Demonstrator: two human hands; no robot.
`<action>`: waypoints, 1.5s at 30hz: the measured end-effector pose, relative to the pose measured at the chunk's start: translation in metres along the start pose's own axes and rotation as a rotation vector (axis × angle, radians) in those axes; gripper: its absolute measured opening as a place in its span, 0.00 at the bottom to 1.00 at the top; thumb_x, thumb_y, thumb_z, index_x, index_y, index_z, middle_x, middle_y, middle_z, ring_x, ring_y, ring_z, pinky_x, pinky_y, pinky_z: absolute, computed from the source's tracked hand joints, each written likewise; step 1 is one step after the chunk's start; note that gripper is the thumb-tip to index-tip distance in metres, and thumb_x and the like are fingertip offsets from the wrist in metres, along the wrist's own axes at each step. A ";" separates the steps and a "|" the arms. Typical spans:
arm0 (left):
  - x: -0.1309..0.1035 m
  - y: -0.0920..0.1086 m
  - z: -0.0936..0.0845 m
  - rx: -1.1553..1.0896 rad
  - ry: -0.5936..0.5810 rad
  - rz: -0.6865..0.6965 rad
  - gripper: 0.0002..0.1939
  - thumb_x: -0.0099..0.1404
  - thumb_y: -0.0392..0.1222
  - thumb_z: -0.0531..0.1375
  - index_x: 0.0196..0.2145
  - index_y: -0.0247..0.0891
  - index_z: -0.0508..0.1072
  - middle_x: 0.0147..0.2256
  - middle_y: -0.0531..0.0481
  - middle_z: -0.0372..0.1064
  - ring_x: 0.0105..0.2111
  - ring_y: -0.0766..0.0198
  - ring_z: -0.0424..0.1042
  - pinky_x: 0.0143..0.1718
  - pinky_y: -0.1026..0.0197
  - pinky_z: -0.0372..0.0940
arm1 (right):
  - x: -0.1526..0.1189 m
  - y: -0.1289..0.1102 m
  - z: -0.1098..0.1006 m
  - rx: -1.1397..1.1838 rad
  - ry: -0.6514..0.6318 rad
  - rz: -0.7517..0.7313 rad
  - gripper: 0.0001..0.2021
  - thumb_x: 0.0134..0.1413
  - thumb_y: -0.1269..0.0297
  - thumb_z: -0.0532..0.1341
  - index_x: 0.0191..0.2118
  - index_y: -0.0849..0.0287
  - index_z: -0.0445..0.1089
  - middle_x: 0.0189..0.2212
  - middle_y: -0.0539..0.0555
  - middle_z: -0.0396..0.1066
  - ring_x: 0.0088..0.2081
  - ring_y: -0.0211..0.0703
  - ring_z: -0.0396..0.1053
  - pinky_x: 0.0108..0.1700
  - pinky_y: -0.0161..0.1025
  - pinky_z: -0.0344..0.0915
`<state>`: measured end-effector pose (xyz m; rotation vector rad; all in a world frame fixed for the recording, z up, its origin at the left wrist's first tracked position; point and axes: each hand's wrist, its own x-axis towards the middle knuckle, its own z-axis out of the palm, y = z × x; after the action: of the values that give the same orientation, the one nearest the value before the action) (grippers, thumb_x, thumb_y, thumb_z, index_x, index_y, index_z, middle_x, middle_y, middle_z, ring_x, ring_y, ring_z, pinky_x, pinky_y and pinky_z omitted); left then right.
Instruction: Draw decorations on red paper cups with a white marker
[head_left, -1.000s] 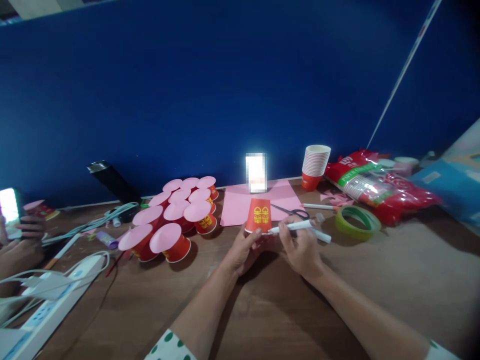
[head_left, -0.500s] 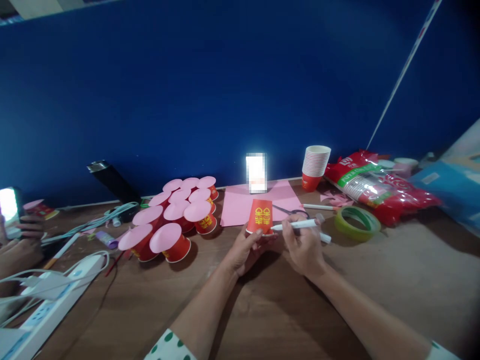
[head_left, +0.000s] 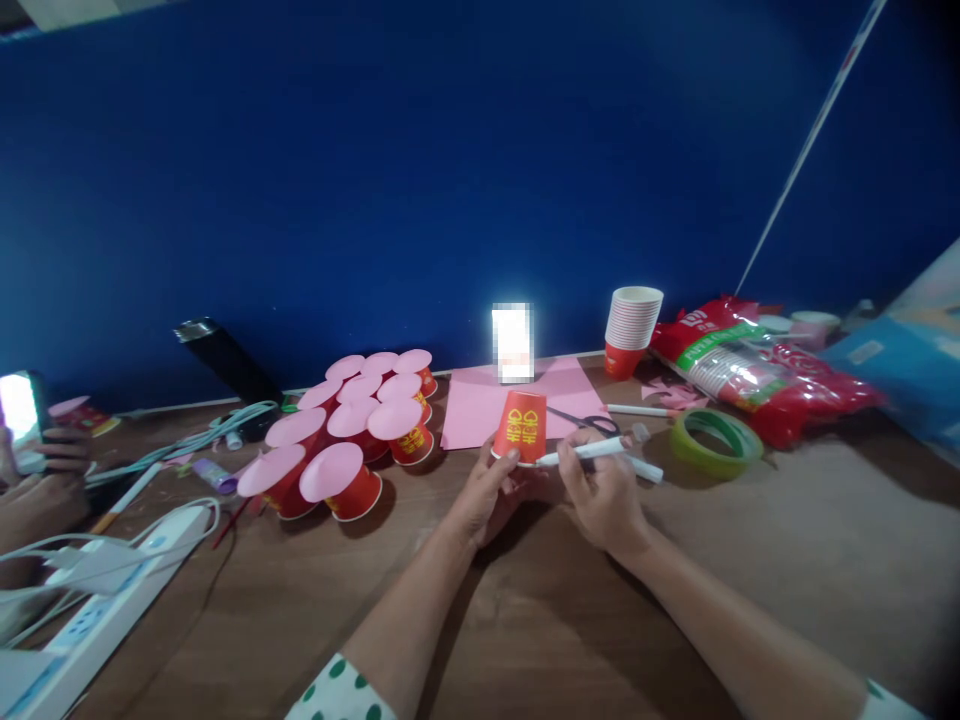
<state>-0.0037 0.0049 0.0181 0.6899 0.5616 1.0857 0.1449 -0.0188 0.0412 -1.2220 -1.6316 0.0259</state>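
Note:
My left hand (head_left: 491, 497) grips a red paper cup (head_left: 523, 422) with yellow characters, held upside down with its rim toward me. A white marker (head_left: 589, 452) is pinched in my right hand (head_left: 604, 495), its tip at the lower right of the cup, by the rim. Behind the cup lie sheets of pink paper (head_left: 466, 410) and dark-handled scissors (head_left: 596, 420). To the left stand several upturned red cups (head_left: 356, 492), each topped with a pink paper disc (head_left: 330, 470).
At the back stand a lit phone (head_left: 513, 345) and a cup stack (head_left: 631, 330). On the right lie a tape roll (head_left: 716, 443) and a red bag of paper cups (head_left: 750, 370). A power strip (head_left: 112, 590), black flask (head_left: 229, 360) and another person's hand (head_left: 45, 490) are at left.
The cup has turned and tilted slightly in my left hand. My right hand, with the marker, has shifted a little to the left along the rim.

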 end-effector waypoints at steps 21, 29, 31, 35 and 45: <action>-0.001 -0.002 0.000 0.005 -0.070 -0.026 0.15 0.61 0.42 0.60 0.45 0.35 0.67 0.37 0.43 0.74 0.38 0.57 0.74 0.45 0.52 0.65 | 0.001 0.000 0.000 -0.039 0.042 -0.005 0.11 0.60 0.62 0.51 0.27 0.57 0.63 0.22 0.51 0.68 0.26 0.41 0.66 0.35 0.39 0.61; -0.001 0.000 0.001 -0.021 -0.050 -0.055 0.15 0.59 0.42 0.61 0.43 0.36 0.68 0.38 0.43 0.74 0.39 0.55 0.74 0.47 0.50 0.64 | 0.002 0.000 -0.002 -0.052 0.057 -0.014 0.11 0.59 0.63 0.51 0.27 0.57 0.63 0.22 0.50 0.68 0.27 0.41 0.65 0.34 0.37 0.59; -0.001 0.000 0.001 -0.022 -0.055 -0.058 0.15 0.59 0.42 0.61 0.43 0.35 0.68 0.39 0.42 0.74 0.40 0.55 0.74 0.47 0.50 0.64 | 0.002 0.000 -0.002 -0.060 0.052 -0.003 0.12 0.60 0.63 0.51 0.26 0.57 0.63 0.21 0.50 0.68 0.27 0.41 0.65 0.34 0.38 0.59; -0.001 -0.001 0.001 -0.031 -0.063 -0.063 0.17 0.58 0.43 0.62 0.45 0.34 0.68 0.39 0.41 0.73 0.42 0.53 0.73 0.48 0.49 0.64 | 0.002 0.001 -0.002 -0.061 0.052 0.000 0.12 0.59 0.63 0.52 0.25 0.57 0.63 0.21 0.50 0.68 0.27 0.41 0.65 0.35 0.38 0.59; 0.002 -0.003 -0.004 -0.048 -0.050 -0.021 0.22 0.59 0.45 0.60 0.50 0.34 0.66 0.43 0.39 0.72 0.41 0.53 0.73 0.46 0.51 0.65 | 0.001 0.001 0.000 0.008 -0.022 0.041 0.10 0.60 0.63 0.51 0.28 0.57 0.62 0.23 0.51 0.68 0.27 0.41 0.65 0.33 0.38 0.60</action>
<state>-0.0041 0.0073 0.0127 0.6664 0.4973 1.0566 0.1458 -0.0175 0.0415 -1.2527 -1.6238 0.0714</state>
